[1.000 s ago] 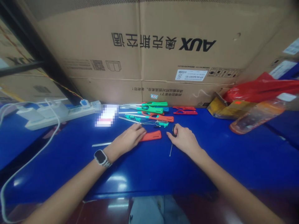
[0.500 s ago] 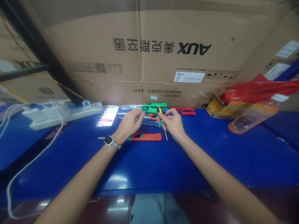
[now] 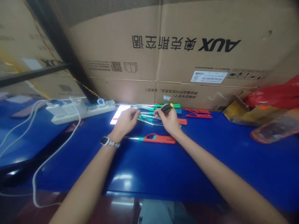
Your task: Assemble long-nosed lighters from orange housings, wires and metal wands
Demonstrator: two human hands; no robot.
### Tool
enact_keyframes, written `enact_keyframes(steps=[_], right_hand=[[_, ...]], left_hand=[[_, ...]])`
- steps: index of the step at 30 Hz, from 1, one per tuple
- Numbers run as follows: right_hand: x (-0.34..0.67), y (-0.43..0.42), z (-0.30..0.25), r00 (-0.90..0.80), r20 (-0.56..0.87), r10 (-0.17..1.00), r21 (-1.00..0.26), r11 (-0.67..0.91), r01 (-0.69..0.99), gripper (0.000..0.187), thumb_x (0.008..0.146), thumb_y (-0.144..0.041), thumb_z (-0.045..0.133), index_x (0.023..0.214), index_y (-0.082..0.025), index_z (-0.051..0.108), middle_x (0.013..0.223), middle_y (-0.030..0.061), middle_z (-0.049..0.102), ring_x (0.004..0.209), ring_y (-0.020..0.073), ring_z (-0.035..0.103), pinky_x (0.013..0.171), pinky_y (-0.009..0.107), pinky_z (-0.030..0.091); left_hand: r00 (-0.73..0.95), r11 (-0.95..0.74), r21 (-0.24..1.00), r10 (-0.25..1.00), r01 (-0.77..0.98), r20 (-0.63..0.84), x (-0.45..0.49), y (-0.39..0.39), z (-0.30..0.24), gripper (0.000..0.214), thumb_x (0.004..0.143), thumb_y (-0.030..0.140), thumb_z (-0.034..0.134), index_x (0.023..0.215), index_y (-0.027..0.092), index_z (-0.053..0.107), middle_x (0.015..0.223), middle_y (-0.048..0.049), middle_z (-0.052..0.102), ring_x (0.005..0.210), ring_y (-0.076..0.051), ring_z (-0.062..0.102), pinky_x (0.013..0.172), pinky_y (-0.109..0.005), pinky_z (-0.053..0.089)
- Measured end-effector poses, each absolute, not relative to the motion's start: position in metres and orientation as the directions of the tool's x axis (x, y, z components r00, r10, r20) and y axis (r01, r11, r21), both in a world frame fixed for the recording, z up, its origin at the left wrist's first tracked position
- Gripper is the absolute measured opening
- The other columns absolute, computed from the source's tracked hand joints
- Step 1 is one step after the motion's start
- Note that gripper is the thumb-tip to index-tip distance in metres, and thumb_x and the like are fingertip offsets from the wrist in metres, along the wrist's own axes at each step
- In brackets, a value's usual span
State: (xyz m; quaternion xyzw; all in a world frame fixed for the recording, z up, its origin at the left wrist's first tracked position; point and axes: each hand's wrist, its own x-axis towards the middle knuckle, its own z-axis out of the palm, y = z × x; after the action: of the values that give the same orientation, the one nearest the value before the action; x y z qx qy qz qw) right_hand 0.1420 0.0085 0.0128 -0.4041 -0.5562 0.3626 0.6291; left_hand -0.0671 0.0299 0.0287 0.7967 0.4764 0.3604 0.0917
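Observation:
My right hand [image 3: 170,120] is closed around a screwdriver [image 3: 167,108] with a black and yellow handle, its handle end pointing up and right. My left hand [image 3: 126,122], wearing a watch on the wrist, has its fingers pinched beside a teal part [image 3: 146,118] and a metal tube [image 3: 146,122]; what the pinch holds is hidden. An orange long-necked lighter [image 3: 161,138] lies in front of both hands. Behind them are a green lighter [image 3: 176,105] and a blue one [image 3: 178,111]. An orange handle [image 3: 183,121] shows beyond my right hand.
Two red handle pieces [image 3: 198,116] lie to the right. A lit phone [image 3: 116,117] and a white power strip [image 3: 70,116] with cables are on the left. A bottle [image 3: 271,129] and a yellow box [image 3: 243,113] stand at the right. Cardboard [image 3: 149,68] backs the blue table [image 3: 140,168].
The screwdriver has turned in my right hand: its shaft pointed down toward me before, and now its handle end rises. The view has swung left, so things appear further right.

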Motion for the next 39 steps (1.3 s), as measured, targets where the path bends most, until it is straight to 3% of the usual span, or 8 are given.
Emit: enact_keyframes(steps=[8,21,27,39], right_hand=[[0.133,0.013,0.0,0.047,0.43,0.902,-0.895,0.418,0.158,0.03,0.09,-0.047,0.058,0.101,-0.025,0.04,0.104,0.006,0.072,0.079,0.0164,0.072,0.082,0.035,0.06],[0.138,-0.001,0.018,0.126,0.365,0.922,-0.928,0.371,-0.028,0.038,0.082,-0.054,0.067,0.093,-0.025,0.046,0.096,0.0048,0.073,0.076,0.019,0.072,0.077,0.039,0.063],[0.161,-0.028,0.032,0.166,0.315,0.934,-0.935,0.335,-0.113,0.04,0.08,-0.053,0.071,0.09,-0.025,0.045,0.095,0.0035,0.074,0.075,0.0189,0.074,0.076,0.039,0.064],[0.18,-0.04,0.025,0.175,0.28,0.944,-0.902,0.321,-0.288,0.035,0.077,-0.042,0.078,0.089,-0.022,0.051,0.085,0.0012,0.076,0.065,0.0159,0.073,0.064,0.029,0.062]], left_hand=[[0.32,-0.543,0.482,0.823,0.688,0.47,-0.062,0.027,0.026,0.025,0.093,0.032,0.05,0.081,0.018,0.067,0.081,-0.0061,0.068,0.074,-0.021,0.059,0.07,-0.033,0.044],[0.308,-0.516,0.567,0.851,0.642,0.426,-0.058,0.024,0.027,0.01,0.085,0.025,0.065,0.085,0.016,0.069,0.087,-0.0062,0.071,0.072,-0.018,0.061,0.066,-0.032,0.048],[0.352,-0.497,0.673,0.867,0.547,0.354,-0.041,0.01,0.028,0.026,0.076,0.037,0.079,0.09,0.016,0.073,0.088,-0.0057,0.073,0.073,-0.018,0.063,0.068,-0.031,0.05],[0.481,-0.59,0.665,0.794,0.458,0.373,-0.027,0.002,0.022,0.011,0.085,0.026,0.067,0.083,0.018,0.074,0.08,-0.0027,0.072,0.071,-0.014,0.061,0.069,-0.027,0.047]])
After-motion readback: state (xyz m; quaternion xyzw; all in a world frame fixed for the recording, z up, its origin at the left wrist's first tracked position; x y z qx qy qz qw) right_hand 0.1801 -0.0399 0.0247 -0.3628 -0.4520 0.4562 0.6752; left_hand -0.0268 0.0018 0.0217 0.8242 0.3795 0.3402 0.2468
